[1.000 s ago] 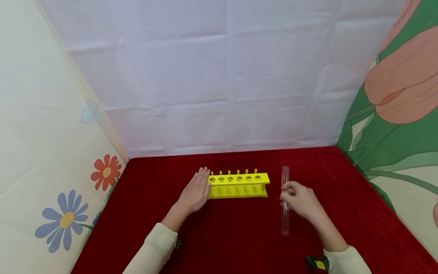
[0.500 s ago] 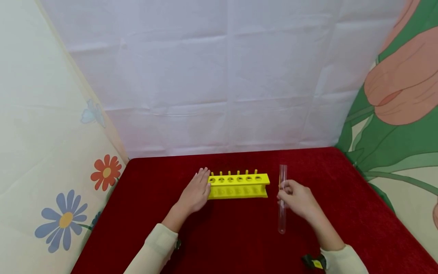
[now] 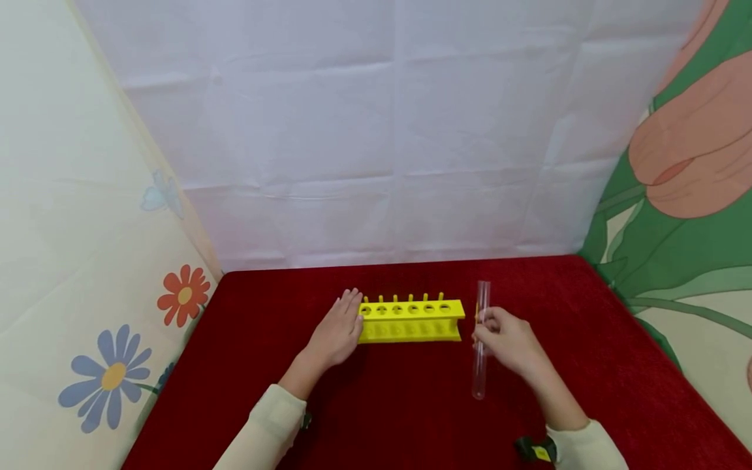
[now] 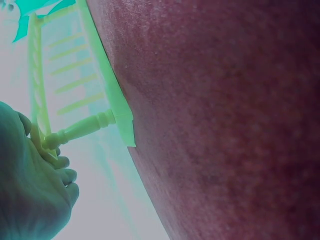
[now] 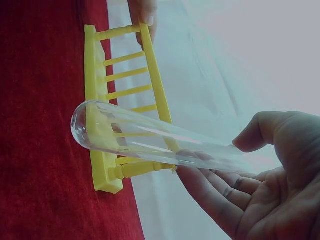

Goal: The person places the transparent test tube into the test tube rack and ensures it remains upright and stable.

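Observation:
A yellow test tube rack (image 3: pixel 411 320) stands on the red cloth, its holes facing up and a row of pegs along the back. My left hand (image 3: pixel 332 331) rests against its left end, the fingers straight and together and the thumb at the front edge. In the left wrist view fingertips (image 4: pixel 72 193) lie beside the rack's end post. Just right of the rack, my right hand (image 3: pixel 510 339) pinches a clear glass test tube (image 3: pixel 478 378) between thumb and fingers near its middle. The tube's round bottom is toward me and its body looks empty.
A red cloth (image 3: pixel 258 365) covers the table. Behind it hangs a white creased sheet (image 3: pixel 305 143). Flower-printed panels stand at the left (image 3: pixel 59 261) and right (image 3: pixel 693 248) sides.
My right hand has carried the test tube a little left, toward the rack, and the tube leans slightly. My left hand and the rack have stayed together in place.

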Demonstrator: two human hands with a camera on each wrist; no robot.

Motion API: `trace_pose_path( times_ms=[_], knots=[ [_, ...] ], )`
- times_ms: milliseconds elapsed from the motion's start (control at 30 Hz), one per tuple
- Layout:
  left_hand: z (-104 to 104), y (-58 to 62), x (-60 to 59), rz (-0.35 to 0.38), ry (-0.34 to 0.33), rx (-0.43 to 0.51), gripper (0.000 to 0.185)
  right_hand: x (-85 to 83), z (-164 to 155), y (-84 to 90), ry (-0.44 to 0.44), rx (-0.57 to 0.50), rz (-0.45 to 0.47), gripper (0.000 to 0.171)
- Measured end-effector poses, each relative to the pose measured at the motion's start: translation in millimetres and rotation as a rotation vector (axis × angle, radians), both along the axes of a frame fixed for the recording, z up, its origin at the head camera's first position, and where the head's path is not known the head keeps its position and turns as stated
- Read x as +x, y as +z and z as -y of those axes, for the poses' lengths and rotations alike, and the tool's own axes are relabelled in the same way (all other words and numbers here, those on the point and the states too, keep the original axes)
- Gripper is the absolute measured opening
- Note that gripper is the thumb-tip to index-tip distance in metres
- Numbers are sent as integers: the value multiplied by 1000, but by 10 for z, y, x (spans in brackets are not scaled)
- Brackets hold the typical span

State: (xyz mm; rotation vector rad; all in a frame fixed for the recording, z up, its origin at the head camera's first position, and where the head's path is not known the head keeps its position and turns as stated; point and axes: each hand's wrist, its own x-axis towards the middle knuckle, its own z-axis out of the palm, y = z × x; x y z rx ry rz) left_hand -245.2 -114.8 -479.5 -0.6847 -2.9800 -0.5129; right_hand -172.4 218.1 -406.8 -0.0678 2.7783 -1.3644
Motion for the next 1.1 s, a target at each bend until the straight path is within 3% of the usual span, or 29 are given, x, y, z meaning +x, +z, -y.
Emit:
trace_pose_path(
  times_ms=[1100],
  knots=[
    [0, -43, -21, -14, 1, 10, 55, -27, 76, 8, -10, -17, -26, 28]
  ],
)
